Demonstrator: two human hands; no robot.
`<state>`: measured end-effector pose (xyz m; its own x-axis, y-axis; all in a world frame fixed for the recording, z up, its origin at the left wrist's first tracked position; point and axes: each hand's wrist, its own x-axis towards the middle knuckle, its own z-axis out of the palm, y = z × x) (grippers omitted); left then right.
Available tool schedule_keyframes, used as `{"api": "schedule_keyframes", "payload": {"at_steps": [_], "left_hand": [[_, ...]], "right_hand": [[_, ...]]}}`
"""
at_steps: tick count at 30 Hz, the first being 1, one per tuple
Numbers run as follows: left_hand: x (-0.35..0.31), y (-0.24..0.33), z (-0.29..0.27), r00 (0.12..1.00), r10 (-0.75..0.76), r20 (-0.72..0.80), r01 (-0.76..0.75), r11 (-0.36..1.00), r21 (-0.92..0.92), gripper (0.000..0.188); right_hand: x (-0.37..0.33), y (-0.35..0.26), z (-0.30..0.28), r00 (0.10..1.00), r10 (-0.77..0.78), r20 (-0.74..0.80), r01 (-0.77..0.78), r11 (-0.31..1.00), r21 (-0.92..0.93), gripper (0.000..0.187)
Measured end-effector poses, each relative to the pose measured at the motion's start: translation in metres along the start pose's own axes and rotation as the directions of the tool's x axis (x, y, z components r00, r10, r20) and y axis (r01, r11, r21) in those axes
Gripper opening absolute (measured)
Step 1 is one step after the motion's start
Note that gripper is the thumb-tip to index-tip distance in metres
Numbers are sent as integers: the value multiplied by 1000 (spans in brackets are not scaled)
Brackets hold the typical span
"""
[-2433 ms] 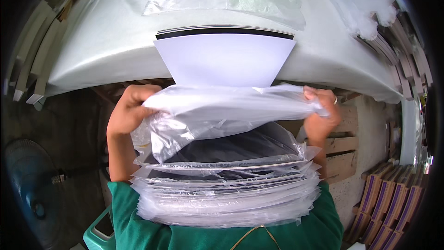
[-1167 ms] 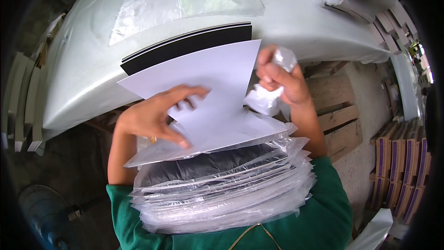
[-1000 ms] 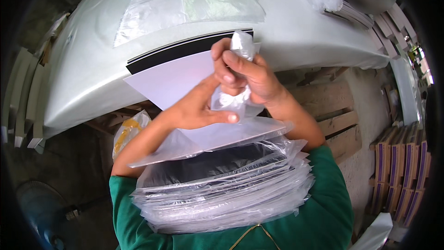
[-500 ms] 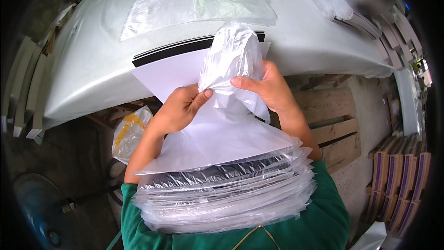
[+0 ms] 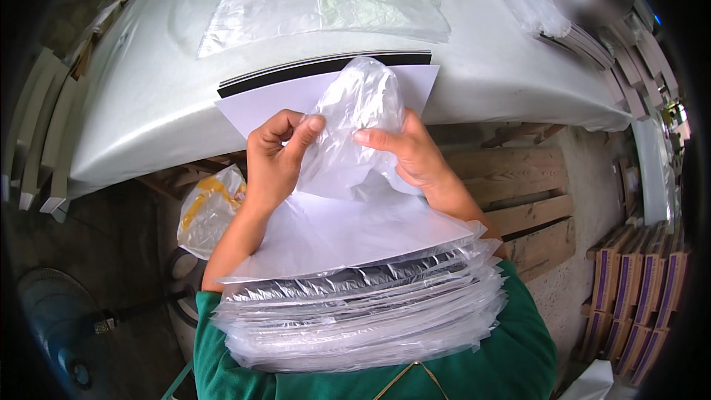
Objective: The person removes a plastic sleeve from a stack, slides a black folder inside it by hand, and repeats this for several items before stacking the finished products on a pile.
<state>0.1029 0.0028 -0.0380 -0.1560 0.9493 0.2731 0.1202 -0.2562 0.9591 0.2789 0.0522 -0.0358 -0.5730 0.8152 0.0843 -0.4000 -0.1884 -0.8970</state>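
So far, the sheet pile (image 5: 359, 326) looks mostly bagged. Past the pile, the left hand (image 5: 278, 154) and right hand (image 5: 415, 150) pinch a clear bag (image 5: 361, 96) in their fingers; black sheets (image 5: 289, 75) farther past it look bare.

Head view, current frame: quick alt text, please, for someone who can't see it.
The person's left hand and right hand hold bunched clear plastic over a white sheet. Nearer the green shirt is a stack of plastic-wrapped sheets; beyond lies a pale-covered table.
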Motion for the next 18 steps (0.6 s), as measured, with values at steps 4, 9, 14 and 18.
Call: {"api": "schedule_keyframes", "payload": {"at_steps": [4, 9, 14, 18], "left_hand": [[0, 4, 14, 987, 84, -137, -80, 996, 31, 23], [-3, 0, 1, 996, 89, -30, -84, 986, 141, 17], [-7, 4, 1, 999, 26, -31, -24, 997, 67, 14], [-7, 5, 6, 987, 159, -22, -156, 983, 96, 15]], "right_hand": [[3, 7, -1, 998, 56, 10, -56, 998, -20, 29], [4, 6, 0, 999, 31, 24, -32, 998, 52, 28], [3, 9, 2, 997, 73, -5, -72, 992, 103, 25], [3, 11, -1, 1000, 18, -18, -17, 997, 70, 25]]}}
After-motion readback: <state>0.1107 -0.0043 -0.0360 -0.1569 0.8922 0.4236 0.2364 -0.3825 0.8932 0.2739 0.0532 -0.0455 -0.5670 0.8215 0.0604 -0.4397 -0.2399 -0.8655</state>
